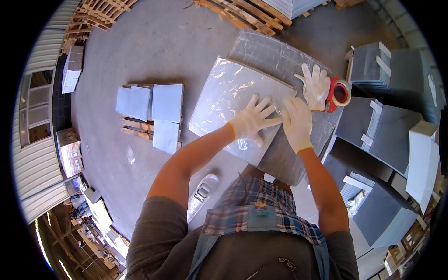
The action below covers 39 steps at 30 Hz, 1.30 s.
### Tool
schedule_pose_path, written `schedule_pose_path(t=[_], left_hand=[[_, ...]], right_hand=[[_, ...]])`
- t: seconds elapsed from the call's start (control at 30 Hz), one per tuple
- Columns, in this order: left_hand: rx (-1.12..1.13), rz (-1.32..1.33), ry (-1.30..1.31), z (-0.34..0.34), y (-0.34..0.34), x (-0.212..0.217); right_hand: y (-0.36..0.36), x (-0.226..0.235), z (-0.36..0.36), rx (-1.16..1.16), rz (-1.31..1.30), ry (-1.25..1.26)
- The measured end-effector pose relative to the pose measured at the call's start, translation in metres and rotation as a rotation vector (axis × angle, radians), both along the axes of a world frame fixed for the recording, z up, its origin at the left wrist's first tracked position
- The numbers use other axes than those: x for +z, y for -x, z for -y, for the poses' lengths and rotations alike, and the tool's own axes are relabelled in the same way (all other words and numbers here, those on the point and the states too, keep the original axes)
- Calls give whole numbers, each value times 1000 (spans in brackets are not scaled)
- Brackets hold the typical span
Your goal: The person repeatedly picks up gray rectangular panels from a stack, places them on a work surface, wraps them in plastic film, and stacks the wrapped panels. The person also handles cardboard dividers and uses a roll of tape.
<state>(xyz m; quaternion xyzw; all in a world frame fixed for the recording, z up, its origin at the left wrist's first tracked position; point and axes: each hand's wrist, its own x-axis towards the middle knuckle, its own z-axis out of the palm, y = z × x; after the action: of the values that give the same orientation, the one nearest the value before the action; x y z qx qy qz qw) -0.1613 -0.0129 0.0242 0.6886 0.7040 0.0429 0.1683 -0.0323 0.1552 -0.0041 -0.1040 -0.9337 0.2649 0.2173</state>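
A flat square package (233, 86) in shiny clear plastic film lies on a dark grey worktop (298, 151). My left hand (253, 122), in a white knit glove, rests on the film near the package's right side, fingers spread. Beside it, my gloved right hand (297, 122) is at the package's right edge, its fingers bent and drawn in at the film; the fingertips are partly hidden. Beyond that hand a loose white glove (316, 87) lies flat on the worktop. Touching the glove is a red tape dispenser (331, 95) with a tape roll.
Left of the worktop, pale square slabs (168, 102) sit on a low wooden pallet (136, 127). Stacks of dark grey slabs (373, 128) stand close on the right. More pallets (238, 15) are at the far side. A clear-and-white object (202, 192) is near my left side.
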Motion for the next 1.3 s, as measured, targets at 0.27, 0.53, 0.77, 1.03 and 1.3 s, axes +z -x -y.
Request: schedule_pose_path(t=[0.27, 0.53, 0.77, 1.03, 1.3], left_hand=[[-16, -92, 55, -8, -10, 1], [-10, -112, 141, -21, -20, 9], [-55, -136, -29, -18, -18, -6], [-103, -181, 160, -32, -17, 25], [-99, -203, 129, -47, -31, 12]], right_hand=[[-66, 20, 72, 353, 115, 96], [-75, 30, 123, 367, 415, 233], [-97, 0, 132, 212, 456, 417], [-117, -8, 142, 204, 463, 409], [-152, -2, 135, 226, 617, 503]])
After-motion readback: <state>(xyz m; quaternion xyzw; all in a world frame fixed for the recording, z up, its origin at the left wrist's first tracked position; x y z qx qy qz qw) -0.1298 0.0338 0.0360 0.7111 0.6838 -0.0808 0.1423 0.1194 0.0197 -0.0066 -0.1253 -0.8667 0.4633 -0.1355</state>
